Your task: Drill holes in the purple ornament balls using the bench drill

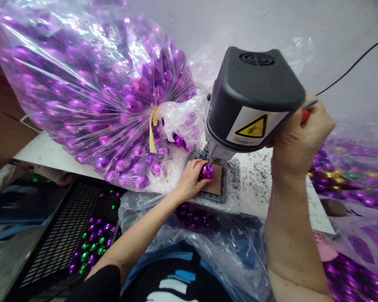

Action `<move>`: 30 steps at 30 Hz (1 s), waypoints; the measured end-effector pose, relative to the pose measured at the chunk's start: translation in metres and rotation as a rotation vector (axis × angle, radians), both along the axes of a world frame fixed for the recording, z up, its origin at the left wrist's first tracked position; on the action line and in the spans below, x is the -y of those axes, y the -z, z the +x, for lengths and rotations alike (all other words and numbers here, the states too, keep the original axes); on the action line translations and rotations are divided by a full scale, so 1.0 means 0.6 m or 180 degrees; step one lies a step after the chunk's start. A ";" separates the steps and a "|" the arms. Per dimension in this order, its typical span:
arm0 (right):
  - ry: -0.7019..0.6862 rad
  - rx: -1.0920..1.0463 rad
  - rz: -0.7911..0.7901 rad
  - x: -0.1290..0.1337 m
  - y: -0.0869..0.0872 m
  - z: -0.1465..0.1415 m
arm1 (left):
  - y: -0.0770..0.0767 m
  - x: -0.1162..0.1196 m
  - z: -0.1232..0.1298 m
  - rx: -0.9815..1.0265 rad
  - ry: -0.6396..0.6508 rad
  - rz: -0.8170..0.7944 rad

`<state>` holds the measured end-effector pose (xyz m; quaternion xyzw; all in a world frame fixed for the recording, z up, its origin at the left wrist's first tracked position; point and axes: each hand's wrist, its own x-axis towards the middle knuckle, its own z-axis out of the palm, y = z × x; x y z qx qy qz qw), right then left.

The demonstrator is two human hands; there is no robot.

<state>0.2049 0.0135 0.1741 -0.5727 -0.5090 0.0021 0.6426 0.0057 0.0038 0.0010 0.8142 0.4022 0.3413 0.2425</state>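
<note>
In my left hand (192,179) is a shiny faceted purple ball (207,170), gripped by thumb and fingers. It sits over a brown pad (214,184) on the base of a bench drill press, right under the machine's lower end. The dark grey drill press head (258,92) with a yellow warning triangle hides part of the tool above the ball. My right hand (315,126) is closed round a lever handle (309,105) with a red part, at the right side of the head.
A huge tied clear bag of purple balls (107,100) leans at the left. Dark shavings (252,176) litter the white tabletop. Below the edge hangs an open plastic bag (233,243) with purple balls inside. A black crate (56,230) stands lower left, and more bagged balls (355,167) lie right.
</note>
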 end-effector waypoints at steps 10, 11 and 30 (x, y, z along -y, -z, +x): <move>0.0002 -0.0001 0.0031 0.004 0.002 -0.002 | 0.004 0.022 0.047 -0.0123 -0.0661 -0.0159; -0.0006 0.0007 0.0030 0.004 0.002 -0.002 | 0.006 0.023 0.049 -0.0170 -0.0698 -0.0096; 0.0223 0.1046 0.0979 0.100 0.082 -0.028 | 0.010 0.025 0.047 -0.0261 -0.0730 0.0126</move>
